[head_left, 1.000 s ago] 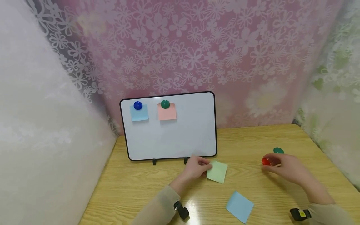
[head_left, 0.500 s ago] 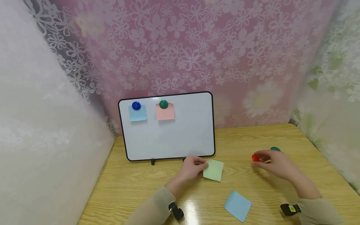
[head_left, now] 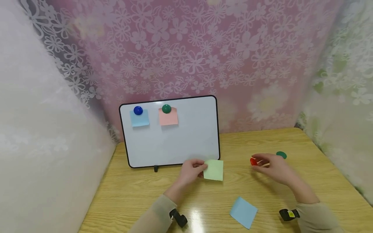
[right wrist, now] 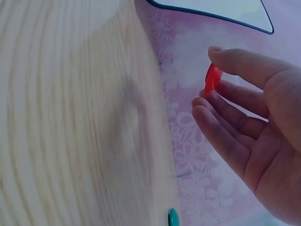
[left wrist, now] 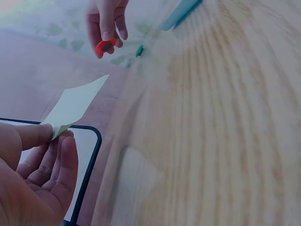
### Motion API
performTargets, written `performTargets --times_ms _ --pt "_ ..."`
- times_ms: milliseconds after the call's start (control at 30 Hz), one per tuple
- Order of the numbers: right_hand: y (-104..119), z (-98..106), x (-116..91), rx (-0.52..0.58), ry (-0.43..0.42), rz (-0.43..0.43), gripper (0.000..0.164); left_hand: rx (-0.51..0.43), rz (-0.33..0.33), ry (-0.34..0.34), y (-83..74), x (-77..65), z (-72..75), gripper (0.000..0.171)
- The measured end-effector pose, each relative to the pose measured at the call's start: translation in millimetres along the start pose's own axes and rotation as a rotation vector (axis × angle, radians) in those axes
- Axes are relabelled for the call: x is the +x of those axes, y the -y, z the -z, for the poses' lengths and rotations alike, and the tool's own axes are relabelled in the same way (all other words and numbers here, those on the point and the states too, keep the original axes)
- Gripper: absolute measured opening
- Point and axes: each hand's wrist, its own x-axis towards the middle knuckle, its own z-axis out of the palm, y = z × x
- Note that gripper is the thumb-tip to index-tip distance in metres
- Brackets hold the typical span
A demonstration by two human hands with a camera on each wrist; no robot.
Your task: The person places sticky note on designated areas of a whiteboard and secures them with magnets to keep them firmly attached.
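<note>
The green note [head_left: 214, 170] is matt paper, the red magnet [head_left: 253, 161] glossy plastic, the whiteboard [head_left: 195, 137] smooth, the table [head_left: 125, 194] wood-grained.

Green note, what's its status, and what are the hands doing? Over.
Left hand pinches green note. Right hand pinches red magnet. Loose blue note on table, seemingly out of the way.

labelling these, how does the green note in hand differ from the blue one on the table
The green sticky note is pinched by the left hand; the blue sticky note lies on the table. The green sticky note is nearer the whiteboard, the blue sticky note farther from it. Both look roughly square.
</note>
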Motion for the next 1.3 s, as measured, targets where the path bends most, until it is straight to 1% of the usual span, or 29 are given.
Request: performTargets --times_ms 133,233,433,600,700,900,1067,1233,1300 --pt "7 -5 6 0.023 -0.007 0.024 0.05 -0.004 -0.001 -0.019 -6.2 -4.0 4.7 0.025" --pt "10 -11 9 0.035 -0.017 0.036 0.047 -0.014 -0.008 -0.021 -9.4 -7.2 8.1 0.027" --pt "14 -21 12 0.071 -0.032 0.074 0.045 -0.033 -0.015 0.001 -13.4 -13.8 15.6 0.029" --pt "21 -28 17 0.097 -0.031 0.09 0.047 -0.016 -0.008 -0.023 -12.7 -15.3 21.4 0.031" --pt "26 -32 20 0.099 -0.024 0.088 0.046 -0.021 -0.004 -0.036 -11.5 -16.3 25.2 0.031" --pt "33 -38 24 0.137 -0.026 0.098 0.046 -0.04 -0.007 -0.028 -12.8 -21.6 30.6 0.031" --pt "37 -41 27 0.151 -0.039 0.107 0.047 -0.052 -0.021 -0.029 -10.4 -22.3 34.0 0.032" --pt "39 -43 31 0.159 -0.046 0.105 0.049 -0.065 -0.008 -0.044 -9.1 -21.4 37.6 0.03" --pt "40 -44 32 0.155 -0.053 0.111 0.049 -0.067 -0.014 -0.046 -9.8 -21.8 38.7 0.03"
